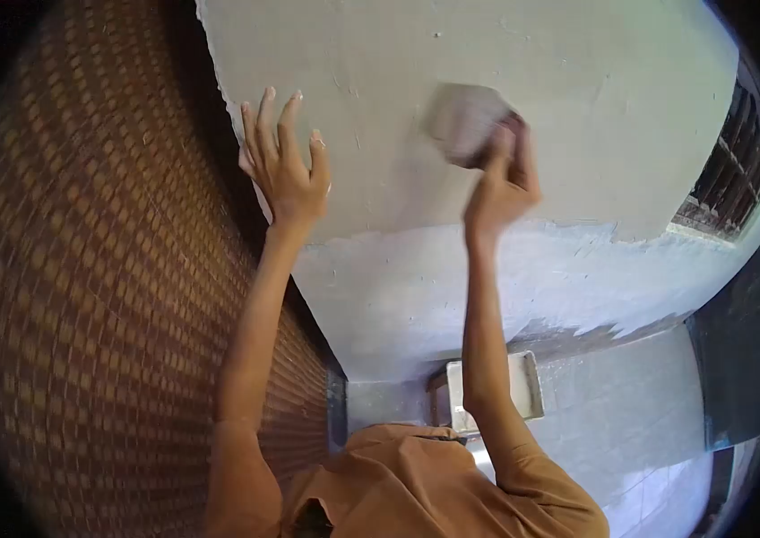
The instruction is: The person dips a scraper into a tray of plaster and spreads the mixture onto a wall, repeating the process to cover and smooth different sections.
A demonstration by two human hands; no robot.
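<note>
A wall [380, 54] coated in greyish-beige filler rises in front of me, with small ridges and specks on its surface. My right hand [504, 184] pinches a flat grey pad [468, 124] between thumb and fingers, close over the coated part. Motion blurs the pad's outline, so I cannot tell its exact kind. Near the wall's rough left edge, my left hand [286, 170] is open with fingers spread and pointing up. White residue marks its fingertips.
A woven brown panel [120, 269] stands along the left. Below my right forearm, a pale rectangular tray [531, 381] rests on a support above the tiled floor [613, 386]. A barred opening [729, 170] and a dark panel [743, 332] are at right.
</note>
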